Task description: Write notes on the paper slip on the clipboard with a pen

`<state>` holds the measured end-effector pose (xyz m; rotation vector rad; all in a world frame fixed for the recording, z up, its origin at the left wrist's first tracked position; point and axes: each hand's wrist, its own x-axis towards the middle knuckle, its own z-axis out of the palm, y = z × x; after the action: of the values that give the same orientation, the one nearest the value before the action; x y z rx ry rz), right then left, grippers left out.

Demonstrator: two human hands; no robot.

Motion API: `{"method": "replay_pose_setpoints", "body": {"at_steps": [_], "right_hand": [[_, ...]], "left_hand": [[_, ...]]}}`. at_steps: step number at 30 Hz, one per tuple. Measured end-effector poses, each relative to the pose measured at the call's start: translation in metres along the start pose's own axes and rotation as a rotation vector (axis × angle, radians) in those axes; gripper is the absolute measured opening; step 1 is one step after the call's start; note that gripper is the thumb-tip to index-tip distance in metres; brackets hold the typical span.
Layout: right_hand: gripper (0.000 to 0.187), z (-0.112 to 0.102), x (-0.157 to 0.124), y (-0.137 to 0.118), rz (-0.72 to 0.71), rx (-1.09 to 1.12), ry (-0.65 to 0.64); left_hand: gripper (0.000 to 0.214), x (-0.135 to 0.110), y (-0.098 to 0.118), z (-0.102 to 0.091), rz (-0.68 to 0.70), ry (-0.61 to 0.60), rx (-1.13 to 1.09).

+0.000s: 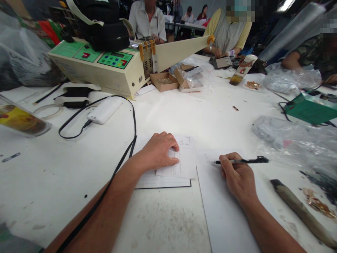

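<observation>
My left hand (159,151) rests with curled fingers on a small handwritten paper slip (181,161), pinning it onto a white sheet (155,181) with a dark edge. My right hand (238,175) is closed around a black pen (240,161) that lies nearly level, its tip pointing left toward the slip. Under the right hand lies a larger blank white sheet (223,218). Both forearms reach in from the bottom edge.
A cream machine (105,66) with a green control panel stands at the back left. A white power bank (104,110) with a black cable lies before it. Cardboard boxes (164,81), plastic bags (295,140), a dark tool (300,211) and seated people surround the white table (52,182).
</observation>
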<state>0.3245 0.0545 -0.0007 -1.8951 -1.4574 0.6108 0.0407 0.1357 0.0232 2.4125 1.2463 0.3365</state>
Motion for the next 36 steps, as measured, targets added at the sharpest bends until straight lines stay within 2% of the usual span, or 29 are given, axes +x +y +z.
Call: {"method": "replay_pose_setpoints", "body": {"at_steps": [16,25,36], "right_hand": [[0.041,-0.002,-0.013,-0.003,-0.021,0.115,-0.088],[0.042,-0.002,-0.009,-0.003,0.011,0.049,-0.066],[0.042,-0.001,-0.007,0.0,0.009,0.008,-0.1]], "left_hand": [[0.021,0.0,0.001,0.001,0.002,0.006,-0.01],[0.022,-0.001,0.0,0.001,0.002,0.015,-0.008],[0.022,-0.001,0.0,0.001,-0.008,0.008,-0.009]]}}
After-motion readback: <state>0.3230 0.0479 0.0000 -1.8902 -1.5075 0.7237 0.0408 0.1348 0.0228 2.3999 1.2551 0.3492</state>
